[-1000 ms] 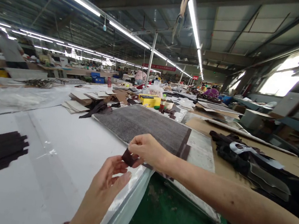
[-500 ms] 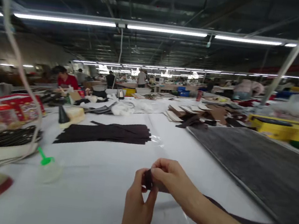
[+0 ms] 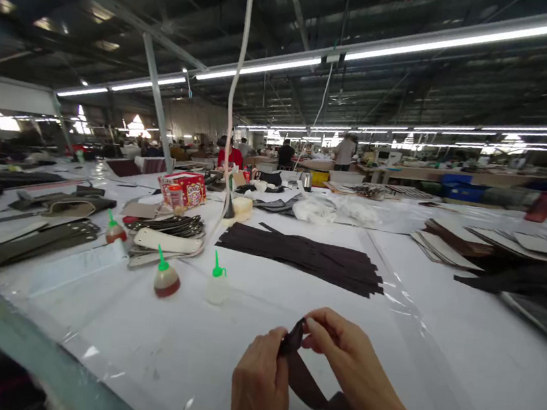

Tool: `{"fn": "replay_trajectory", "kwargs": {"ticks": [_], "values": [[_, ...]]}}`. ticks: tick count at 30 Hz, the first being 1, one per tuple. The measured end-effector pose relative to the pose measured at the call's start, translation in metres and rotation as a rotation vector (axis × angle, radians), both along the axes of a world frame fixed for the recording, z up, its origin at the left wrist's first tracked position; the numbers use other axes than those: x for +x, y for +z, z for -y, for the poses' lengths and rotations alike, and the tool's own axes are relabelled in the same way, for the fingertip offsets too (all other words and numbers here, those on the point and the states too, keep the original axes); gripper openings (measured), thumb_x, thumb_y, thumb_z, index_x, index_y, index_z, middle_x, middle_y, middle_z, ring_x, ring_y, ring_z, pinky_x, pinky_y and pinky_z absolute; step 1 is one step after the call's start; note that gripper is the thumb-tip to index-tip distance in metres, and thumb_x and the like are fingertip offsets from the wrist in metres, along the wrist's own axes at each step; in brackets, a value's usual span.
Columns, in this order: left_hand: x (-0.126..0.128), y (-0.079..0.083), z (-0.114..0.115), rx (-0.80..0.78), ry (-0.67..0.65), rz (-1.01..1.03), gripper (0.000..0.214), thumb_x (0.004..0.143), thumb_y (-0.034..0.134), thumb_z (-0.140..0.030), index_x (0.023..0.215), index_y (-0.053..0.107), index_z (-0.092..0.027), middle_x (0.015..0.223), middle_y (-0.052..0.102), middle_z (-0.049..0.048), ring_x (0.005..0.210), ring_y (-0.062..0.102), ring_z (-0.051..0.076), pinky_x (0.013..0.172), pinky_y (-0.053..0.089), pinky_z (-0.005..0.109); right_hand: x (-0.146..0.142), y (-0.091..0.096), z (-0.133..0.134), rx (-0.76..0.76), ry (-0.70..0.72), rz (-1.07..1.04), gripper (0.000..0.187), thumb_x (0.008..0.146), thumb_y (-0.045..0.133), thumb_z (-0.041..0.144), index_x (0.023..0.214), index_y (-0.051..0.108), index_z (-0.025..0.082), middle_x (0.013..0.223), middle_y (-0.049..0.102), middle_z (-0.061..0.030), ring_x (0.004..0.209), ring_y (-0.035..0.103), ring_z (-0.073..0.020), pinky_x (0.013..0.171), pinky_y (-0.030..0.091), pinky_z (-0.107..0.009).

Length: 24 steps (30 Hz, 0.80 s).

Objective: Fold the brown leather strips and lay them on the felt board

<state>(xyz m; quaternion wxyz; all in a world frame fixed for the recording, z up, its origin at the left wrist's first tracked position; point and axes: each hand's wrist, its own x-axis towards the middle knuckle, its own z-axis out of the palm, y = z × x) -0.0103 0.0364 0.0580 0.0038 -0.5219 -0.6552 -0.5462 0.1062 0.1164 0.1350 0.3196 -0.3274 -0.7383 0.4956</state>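
Observation:
A dark brown strip [image 3: 307, 379] hangs between my hands over the white table, its tail running down toward the lower right beneath my right forearm. My left hand [image 3: 261, 381] is closed around the folded end of the strip. Thumb and fingers of my right hand [image 3: 336, 338] pinch the tip of that same end, which looks bent or twisted. Beyond my hands lies a flat bundle of similar dark strips [image 3: 302, 256]. To the left stand a clear bottle with a green nozzle [image 3: 217, 286] and another green-nozzled bottle with reddish-brown liquid [image 3: 166, 280].
Stacked boards or leather pieces [image 3: 455, 242] lie at right, near a dark grey slab [image 3: 545, 318]. At left are olive straps [image 3: 44, 245], a red box [image 3: 189, 188] and a hanging white cable [image 3: 234, 92]. The table edge [image 3: 47, 353] runs along the lower left. People work far behind.
The view has swung left, showing more of the table's left side. My hands still hold the strip; its end has turned, and my right hand has shifted slightly away from my left.

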Motion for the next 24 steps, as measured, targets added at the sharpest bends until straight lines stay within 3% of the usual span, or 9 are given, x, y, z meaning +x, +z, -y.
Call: {"fn": "replay_trajectory", "kwargs": {"ticks": [4, 7, 14, 17, 21, 24], "values": [[-0.011, -0.013, 0.002, 0.028, 0.097, -0.139, 0.038, 0.085, 0.039, -0.007, 0.116, 0.055, -0.022, 0.096, 0.067, 0.0058, 0.084, 0.063, 0.023, 0.073, 0.051, 0.036, -0.011, -0.017, 0.003, -0.179, 0.032, -0.076, 0.036, 0.081, 0.054, 0.054, 0.09, 0.055, 0.018, 0.078, 0.063, -0.0032, 0.073, 0.061, -0.02, 0.066, 0.05, -0.033], [-0.01, -0.018, 0.003, 0.026, 0.125, -0.138, 0.04, 0.084, 0.04, -0.006, 0.119, 0.053, -0.021, 0.102, 0.067, 0.0067, 0.09, 0.064, 0.023, 0.074, 0.052, 0.035, -0.012, -0.025, 0.007, -0.206, 0.023, -0.109, 0.037, 0.074, 0.062, 0.05, 0.092, 0.052, 0.019, 0.081, 0.064, -0.0031, 0.073, 0.06, -0.0197, 0.067, 0.05, -0.033], [-0.004, -0.017, 0.007, 0.011, 0.139, -0.126, 0.041, 0.085, 0.042, -0.009, 0.123, 0.052, -0.021, 0.095, 0.068, 0.0062, 0.084, 0.066, 0.022, 0.072, 0.053, 0.033, -0.004, -0.023, 0.008, -0.276, -0.025, -0.171, 0.033, 0.077, 0.06, 0.042, 0.098, 0.048, 0.02, 0.08, 0.064, -0.0014, 0.077, 0.062, -0.0196, 0.07, 0.052, -0.033], [-0.005, -0.016, 0.009, 0.011, 0.162, -0.128, 0.036, 0.089, 0.043, -0.013, 0.123, 0.051, -0.021, 0.089, 0.067, 0.0046, 0.078, 0.066, 0.02, 0.069, 0.053, 0.031, 0.0, -0.021, 0.008, -0.276, -0.046, -0.131, 0.038, 0.077, 0.059, 0.047, 0.101, 0.049, 0.019, 0.083, 0.065, -0.0036, 0.079, 0.063, -0.0208, 0.068, 0.052, -0.033], [-0.007, -0.018, 0.011, 0.05, 0.218, -0.257, 0.033, 0.093, 0.041, -0.015, 0.125, 0.05, -0.019, 0.099, 0.067, 0.0077, 0.084, 0.066, 0.02, 0.073, 0.052, 0.031, 0.003, -0.015, 0.017, -0.184, 0.041, 0.017, 0.043, 0.084, 0.051, 0.059, 0.084, 0.058, 0.017, 0.081, 0.064, -0.0061, 0.078, 0.061, -0.0208, 0.064, 0.05, -0.03], [-0.005, -0.017, 0.012, 0.046, 0.237, -0.404, 0.033, 0.094, 0.039, -0.015, 0.125, 0.05, -0.017, 0.091, 0.066, 0.0076, 0.079, 0.064, 0.021, 0.071, 0.05, 0.032, 0.001, -0.01, 0.027, -0.183, 0.089, 0.076, 0.052, 0.084, 0.047, 0.066, 0.068, 0.056, 0.016, 0.068, 0.057, -0.0036, 0.066, 0.057, -0.0179, 0.057, 0.048, -0.028]]}}
